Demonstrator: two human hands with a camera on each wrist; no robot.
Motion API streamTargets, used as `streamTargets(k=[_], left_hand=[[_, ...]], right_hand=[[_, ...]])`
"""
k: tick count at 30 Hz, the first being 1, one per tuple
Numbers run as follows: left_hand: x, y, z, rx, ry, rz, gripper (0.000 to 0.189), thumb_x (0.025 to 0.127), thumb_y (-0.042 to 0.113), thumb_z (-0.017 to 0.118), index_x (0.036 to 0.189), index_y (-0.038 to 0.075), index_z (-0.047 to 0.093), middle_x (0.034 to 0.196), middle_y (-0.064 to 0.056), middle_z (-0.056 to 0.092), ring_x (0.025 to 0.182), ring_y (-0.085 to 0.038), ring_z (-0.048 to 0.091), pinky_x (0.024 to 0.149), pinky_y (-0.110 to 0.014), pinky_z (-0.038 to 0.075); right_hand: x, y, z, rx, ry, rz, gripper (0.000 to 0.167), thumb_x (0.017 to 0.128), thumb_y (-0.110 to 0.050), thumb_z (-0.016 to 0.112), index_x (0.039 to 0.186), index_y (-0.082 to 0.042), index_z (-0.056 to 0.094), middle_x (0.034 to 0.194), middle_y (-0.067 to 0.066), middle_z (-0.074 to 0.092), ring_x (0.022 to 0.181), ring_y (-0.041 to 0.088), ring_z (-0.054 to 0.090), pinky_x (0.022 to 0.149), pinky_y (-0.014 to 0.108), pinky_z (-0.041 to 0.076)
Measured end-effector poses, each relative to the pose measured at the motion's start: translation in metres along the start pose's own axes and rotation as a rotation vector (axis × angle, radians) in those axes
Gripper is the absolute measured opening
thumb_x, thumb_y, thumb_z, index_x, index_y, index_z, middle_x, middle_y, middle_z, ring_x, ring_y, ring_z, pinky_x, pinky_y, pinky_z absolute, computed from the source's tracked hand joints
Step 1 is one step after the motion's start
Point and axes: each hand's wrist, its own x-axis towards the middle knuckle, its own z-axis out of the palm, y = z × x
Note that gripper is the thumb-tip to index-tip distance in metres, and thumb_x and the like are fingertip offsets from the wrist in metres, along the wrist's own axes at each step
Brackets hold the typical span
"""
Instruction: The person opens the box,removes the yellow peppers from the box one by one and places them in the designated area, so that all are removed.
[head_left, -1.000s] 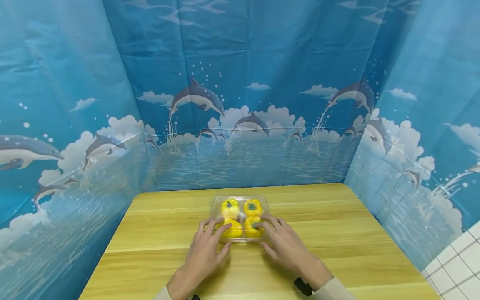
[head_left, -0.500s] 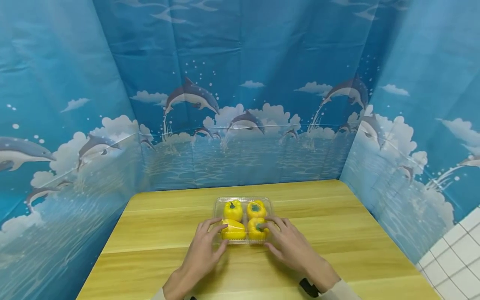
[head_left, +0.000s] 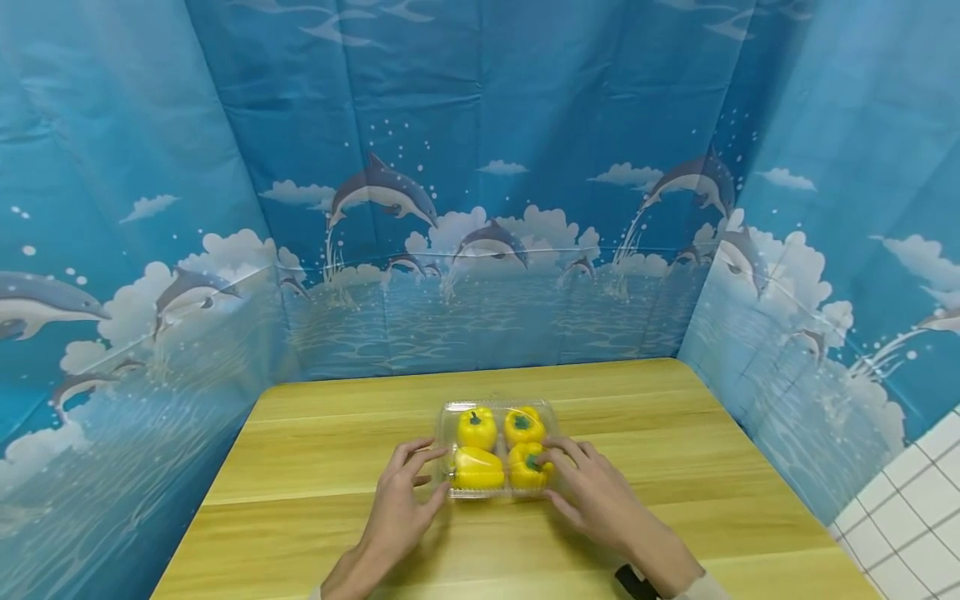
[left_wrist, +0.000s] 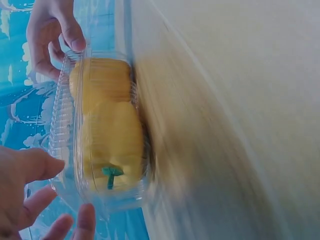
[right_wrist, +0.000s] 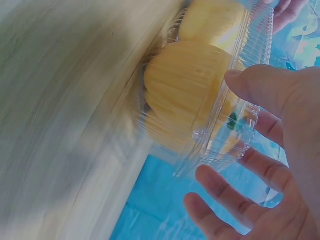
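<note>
A clear plastic clamshell box point(head_left: 497, 494) with a ridged rim sits on the table, lid down. Through it show several yellow bell peppers, one point(head_left: 477, 435) at the back left with a green stem, another point(head_left: 478, 472) lying on its side in front of it. My right hand point(head_left: 600, 496) holds the box's right side, its thumb point(right_wrist: 250, 82) at the rim and fingers against the lid. At the left side, my left hand point(head_left: 399, 508) is spread with relaxed fingers, the thumb point(left_wrist: 42, 165) at the lid's edge. Whether its fingertips bear on the plastic is unclear.
The wood-grain table point(head_left: 322, 433) has rounded far corners. A blue curtain point(head_left: 480, 325) printed with dolphins and clouds stands behind it and along both sides. White tiles point(head_left: 907, 500) show at the lower right.
The box has shifted slightly right and nearer, the right hand moving along with it. The left fingers have drawn back a little from over the lid to its edge.
</note>
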Motion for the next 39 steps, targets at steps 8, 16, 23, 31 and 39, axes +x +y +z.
streamTargets(k=[8, 16, 23, 31, 39], left_hand=[[-0.008, -0.003, 0.000, -0.051, -0.056, -0.122, 0.064, 0.095, -0.003, 0.092, 0.154, 0.005, 0.070, 0.155, -0.024, 0.065, 0.138, -0.047, 0.071, 0.103, -0.038, 0.071], [-0.010, -0.011, -0.005, -0.159, -0.180, -0.262, 0.071, 0.108, 0.020, 0.086, 0.167, -0.003, 0.054, 0.147, -0.026, 0.069, 0.118, -0.034, 0.080, 0.093, -0.033, 0.072], [-0.010, -0.013, -0.006, -0.284, -0.246, -0.307, 0.077, 0.110, 0.020, 0.082, 0.170, -0.011, 0.045, 0.118, -0.015, 0.079, 0.094, -0.020, 0.081, 0.079, -0.022, 0.066], [-0.011, -0.010, -0.006, -0.407, -0.281, -0.380, 0.082, 0.112, 0.015, 0.080, 0.175, -0.010, 0.035, 0.116, -0.018, 0.082, 0.093, -0.031, 0.085, 0.083, -0.025, 0.067], [-0.014, -0.007, -0.006, -0.492, -0.306, -0.436, 0.090, 0.111, 0.016, 0.081, 0.179, -0.009, 0.026, 0.116, -0.020, 0.082, 0.104, -0.036, 0.085, 0.095, -0.032, 0.071]], right_hand=[[-0.010, -0.001, -0.008, -0.003, -0.032, 0.008, 0.045, 0.096, -0.025, 0.100, 0.133, -0.024, 0.074, 0.153, 0.004, 0.073, 0.122, 0.029, 0.074, 0.091, 0.052, 0.068], [-0.005, -0.006, -0.008, -0.046, 0.031, -0.029, 0.048, 0.091, -0.031, 0.104, 0.128, -0.022, 0.074, 0.146, 0.004, 0.075, 0.132, 0.031, 0.071, 0.104, 0.056, 0.067], [0.011, -0.014, -0.001, -0.058, 0.007, -0.107, 0.053, 0.095, -0.032, 0.100, 0.138, -0.017, 0.074, 0.151, 0.007, 0.073, 0.136, 0.029, 0.071, 0.115, 0.053, 0.064], [0.028, -0.028, 0.013, 0.016, -0.056, -0.172, 0.067, 0.100, -0.034, 0.096, 0.160, -0.021, 0.067, 0.165, 0.008, 0.067, 0.148, 0.030, 0.067, 0.122, 0.053, 0.062], [0.048, -0.043, 0.027, 0.057, -0.112, -0.281, 0.071, 0.106, -0.039, 0.090, 0.169, -0.027, 0.060, 0.178, 0.006, 0.057, 0.162, 0.029, 0.058, 0.133, 0.058, 0.052]])
